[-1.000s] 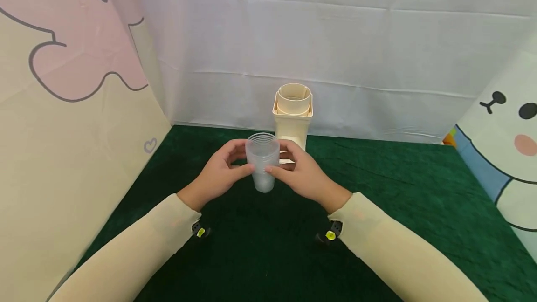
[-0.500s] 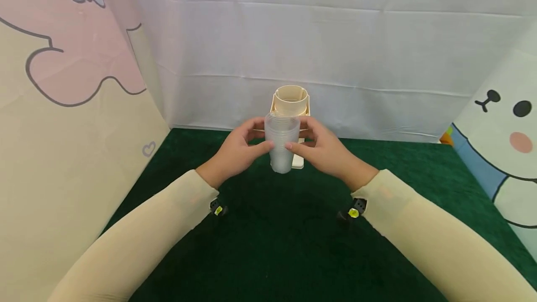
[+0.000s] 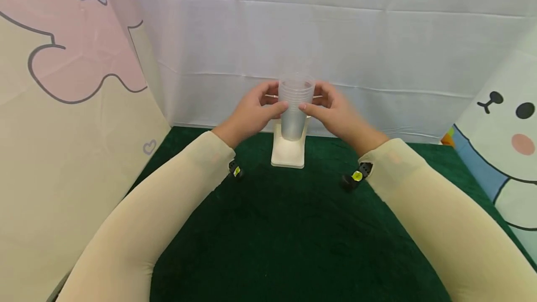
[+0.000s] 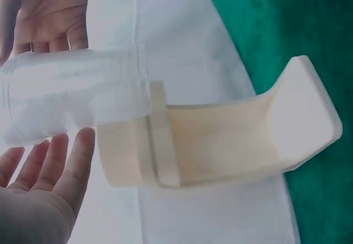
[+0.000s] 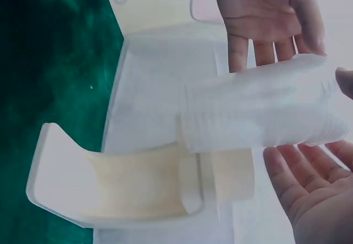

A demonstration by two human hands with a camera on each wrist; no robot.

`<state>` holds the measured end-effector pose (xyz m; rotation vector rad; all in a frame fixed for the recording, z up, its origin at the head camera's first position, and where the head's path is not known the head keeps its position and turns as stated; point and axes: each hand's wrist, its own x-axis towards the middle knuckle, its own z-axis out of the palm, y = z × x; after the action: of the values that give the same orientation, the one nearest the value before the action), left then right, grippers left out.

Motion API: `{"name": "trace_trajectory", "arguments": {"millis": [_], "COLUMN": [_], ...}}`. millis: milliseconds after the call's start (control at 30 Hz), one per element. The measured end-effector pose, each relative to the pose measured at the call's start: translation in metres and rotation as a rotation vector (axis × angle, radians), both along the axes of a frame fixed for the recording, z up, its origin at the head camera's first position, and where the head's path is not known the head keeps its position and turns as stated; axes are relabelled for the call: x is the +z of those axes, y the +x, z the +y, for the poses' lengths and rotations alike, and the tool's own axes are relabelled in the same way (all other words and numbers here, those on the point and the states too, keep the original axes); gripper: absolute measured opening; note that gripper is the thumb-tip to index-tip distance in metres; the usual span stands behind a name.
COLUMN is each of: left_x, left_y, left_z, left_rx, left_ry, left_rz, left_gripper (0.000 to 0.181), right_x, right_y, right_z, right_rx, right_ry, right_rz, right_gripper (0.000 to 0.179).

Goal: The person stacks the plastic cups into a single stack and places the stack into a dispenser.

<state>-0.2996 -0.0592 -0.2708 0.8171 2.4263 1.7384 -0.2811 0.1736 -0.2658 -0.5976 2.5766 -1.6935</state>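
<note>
Between my two hands a stack of clear plastic cups (image 3: 292, 118) is held upright, its rims on top. My left hand (image 3: 255, 108) grips its left side, thumb in front and fingers behind. My right hand (image 3: 341, 118) grips the right side the same way. The stack is in front of the cream cup holder (image 3: 287, 154), hiding its upper ring in the head view. In the left wrist view the holder's round collar (image 4: 122, 155) lies beside the stack's bottom end. The right wrist view shows the cups (image 5: 259, 106) overlapping the collar, apart or touching I cannot tell.
The holder stands on a dark green cloth (image 3: 268, 227) near its back edge. A white sheet (image 3: 356, 45) hangs close behind. Printed cloths flank the space, a pink figure on the left (image 3: 84, 59) and a white bear on the right (image 3: 503, 120).
Both hands have carried the cup stack forward, up and a little to the right. It was in front of the holder's foot; now it covers the holder's upper ring.
</note>
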Motion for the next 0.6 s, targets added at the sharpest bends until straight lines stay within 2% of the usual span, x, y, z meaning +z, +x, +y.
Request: {"name": "trace_trajectory", "arguments": {"millis": [200,367,600], "left_x": [0.016,0.029,0.043], "left_y": [-0.011,-0.020,-0.028], "left_z": [0.014,0.018,0.022], "left_rx": [0.030,0.016,0.033], "left_ry": [0.040,0.061,0.064], "left_rz": [0.031,0.052,0.052], "left_gripper": [0.057,0.055,0.054], "right_x": [0.015,0.029,0.041], "right_y": [-0.014,-0.020,-0.027], "right_z": [0.003,0.002,0.001], "right_rx": [-0.041,-0.069,-0.066], "right_ry": [-0.053,-0.076,-0.103], "right_rz": [0.044,0.078,0.090], "right_gripper": [0.064,0.062,0.058]}}
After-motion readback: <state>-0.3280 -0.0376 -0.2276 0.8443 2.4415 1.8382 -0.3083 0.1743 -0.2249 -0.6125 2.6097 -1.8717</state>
